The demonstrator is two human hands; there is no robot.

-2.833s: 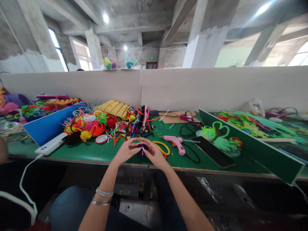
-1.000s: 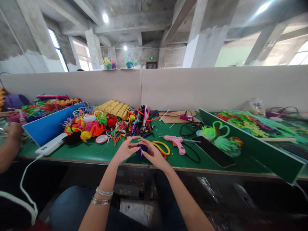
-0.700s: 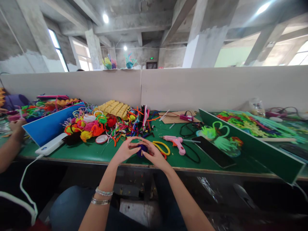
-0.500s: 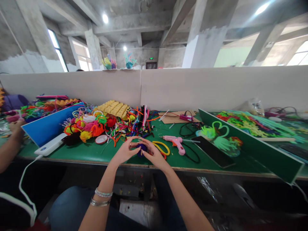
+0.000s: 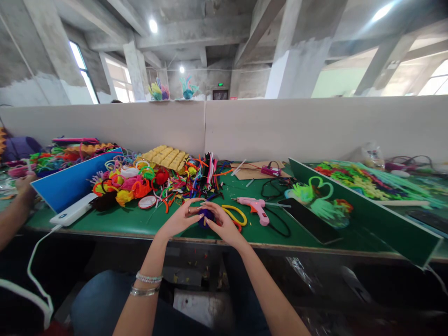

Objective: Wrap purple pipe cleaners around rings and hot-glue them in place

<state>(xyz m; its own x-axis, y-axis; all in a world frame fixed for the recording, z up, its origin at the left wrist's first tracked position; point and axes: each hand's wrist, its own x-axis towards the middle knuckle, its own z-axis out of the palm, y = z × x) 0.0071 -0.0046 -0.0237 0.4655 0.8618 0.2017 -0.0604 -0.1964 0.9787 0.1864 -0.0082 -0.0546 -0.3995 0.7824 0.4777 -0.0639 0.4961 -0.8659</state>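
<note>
My left hand [image 5: 180, 219] and my right hand [image 5: 224, 224] meet over the front edge of the green table [image 5: 133, 224]. Between their fingertips sits a small purple fuzzy piece [image 5: 205, 216], pinched from both sides and mostly hidden by the fingers. My left wrist carries two bracelets [image 5: 146, 284]. Yellow-handled scissors [image 5: 236, 213] lie just right of my right hand. A pink glue gun [image 5: 257, 205] rests a little farther right.
A heap of coloured pipe cleaners and pompom shapes [image 5: 140, 179] fills the table's left half. A blue divider board [image 5: 73, 179], a white power bank [image 5: 72, 211], a dark tablet [image 5: 310, 219] and a green divider [image 5: 364, 214] stand nearby. Another person's hand [image 5: 23, 186] is at far left.
My hands stay in place, with only small finger shifts around the purple piece. The other person's hand at far left has come into view and drifted slightly.
</note>
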